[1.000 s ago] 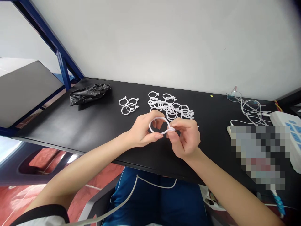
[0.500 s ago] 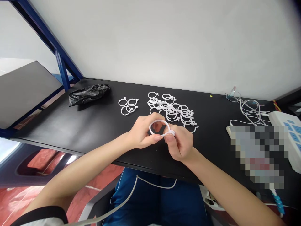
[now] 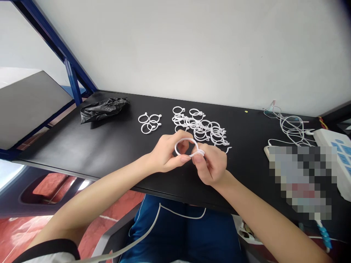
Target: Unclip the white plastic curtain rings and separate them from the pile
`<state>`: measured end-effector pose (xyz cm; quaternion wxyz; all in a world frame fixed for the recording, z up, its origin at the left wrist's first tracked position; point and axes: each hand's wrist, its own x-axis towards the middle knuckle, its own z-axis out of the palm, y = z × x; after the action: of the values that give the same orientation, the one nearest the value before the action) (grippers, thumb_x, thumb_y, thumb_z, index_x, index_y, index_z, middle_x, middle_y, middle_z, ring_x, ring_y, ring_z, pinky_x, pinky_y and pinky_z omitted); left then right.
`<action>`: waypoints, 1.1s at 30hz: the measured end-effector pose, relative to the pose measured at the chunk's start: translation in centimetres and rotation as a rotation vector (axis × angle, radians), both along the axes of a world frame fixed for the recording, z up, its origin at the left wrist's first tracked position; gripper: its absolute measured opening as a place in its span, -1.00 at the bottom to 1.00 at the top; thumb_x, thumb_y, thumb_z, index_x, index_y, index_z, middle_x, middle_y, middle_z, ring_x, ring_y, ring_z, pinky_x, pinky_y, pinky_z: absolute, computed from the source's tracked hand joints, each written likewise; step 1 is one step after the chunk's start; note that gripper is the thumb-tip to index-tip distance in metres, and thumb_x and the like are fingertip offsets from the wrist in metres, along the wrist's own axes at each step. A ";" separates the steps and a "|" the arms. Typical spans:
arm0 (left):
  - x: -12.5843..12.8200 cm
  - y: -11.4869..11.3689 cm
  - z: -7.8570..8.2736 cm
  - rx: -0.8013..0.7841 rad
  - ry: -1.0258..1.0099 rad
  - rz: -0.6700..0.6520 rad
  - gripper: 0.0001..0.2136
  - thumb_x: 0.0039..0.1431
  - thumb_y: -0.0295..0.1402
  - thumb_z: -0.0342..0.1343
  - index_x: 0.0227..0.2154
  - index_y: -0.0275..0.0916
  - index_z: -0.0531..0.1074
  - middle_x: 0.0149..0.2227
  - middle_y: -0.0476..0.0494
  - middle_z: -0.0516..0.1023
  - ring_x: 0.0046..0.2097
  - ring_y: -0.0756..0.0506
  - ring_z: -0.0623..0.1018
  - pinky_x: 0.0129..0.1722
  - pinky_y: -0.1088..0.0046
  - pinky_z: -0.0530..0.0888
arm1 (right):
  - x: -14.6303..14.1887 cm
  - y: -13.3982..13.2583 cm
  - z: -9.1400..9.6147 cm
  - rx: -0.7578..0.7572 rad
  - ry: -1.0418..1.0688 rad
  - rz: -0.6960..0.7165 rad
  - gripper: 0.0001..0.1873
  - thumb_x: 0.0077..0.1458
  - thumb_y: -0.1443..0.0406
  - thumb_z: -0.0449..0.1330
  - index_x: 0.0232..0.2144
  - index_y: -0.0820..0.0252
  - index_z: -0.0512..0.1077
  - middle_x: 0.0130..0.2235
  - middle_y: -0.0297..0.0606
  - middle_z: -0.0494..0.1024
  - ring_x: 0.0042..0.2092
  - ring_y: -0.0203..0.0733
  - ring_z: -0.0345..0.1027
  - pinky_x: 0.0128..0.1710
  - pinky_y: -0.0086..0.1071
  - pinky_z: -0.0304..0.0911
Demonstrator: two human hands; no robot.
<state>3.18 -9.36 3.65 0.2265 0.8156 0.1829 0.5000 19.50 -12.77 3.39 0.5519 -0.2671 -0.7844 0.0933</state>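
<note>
Four rings point(image 3: 149, 123) are lying apart, seemingly done, while my left hand point(image 3: 168, 150) and right hand point(image 3: 213, 162) are pinching another ring point(image 3: 176, 147), a heap point(image 3: 201, 128) apparently waiting.

The held curtain ring point(image 3: 201, 152) looks like smooth white plastic, as does the pile of rings point(image 3: 201, 128). The black surface point(image 3: 115, 149) is smooth (a pale sheen shows leftward). The crumpled bag point(image 3: 104, 110) is thin, glossy plastic; the blue trousers point(image 3: 170, 237), cloth.
</note>
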 end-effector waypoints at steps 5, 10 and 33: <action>0.0 0.0 0.0 0.013 -0.009 -0.014 -0.50 0.32 0.13 -0.12 -0.20 -0.27 0.36 -0.58 0.07 0.35 -0.56 0.05 0.38 -0.56 0.56 0.34 | 0.0 0.0 -0.1 -0.002 0.004 -0.010 -0.70 0.32 0.31 0.01 -0.50 0.14 0.23 -0.61 -0.44 0.29 -0.59 -0.39 0.15 -0.58 -0.47 0.10; 0.0 0.1 -0.1 0.022 -0.007 -0.010 -0.54 0.33 0.10 -0.10 -0.15 -0.26 0.34 -0.57 0.08 0.35 -0.57 0.05 0.38 -0.53 0.55 0.36 | 0.1 -0.1 -0.2 -0.009 0.016 -0.034 -0.80 0.31 0.30 0.03 -0.40 0.13 0.30 -0.59 -0.46 0.33 -0.59 -0.39 0.21 -0.58 -0.48 0.14; 0.1 0.2 -0.1 0.118 -0.019 0.043 -0.56 0.32 0.07 -0.05 -0.08 -0.24 0.30 -0.59 0.15 0.35 -0.61 0.09 0.36 -0.57 0.62 0.33 | 0.1 -0.1 -0.2 -0.023 0.025 -0.035 -0.87 0.22 0.38 0.02 -0.28 0.11 0.35 -0.54 -0.45 0.38 -0.60 -0.35 0.26 -0.57 -0.45 0.21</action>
<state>3.29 -9.20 3.52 0.1690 0.8187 0.1687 0.5223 19.56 -12.91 3.16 0.5600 -0.2859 -0.7716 0.0963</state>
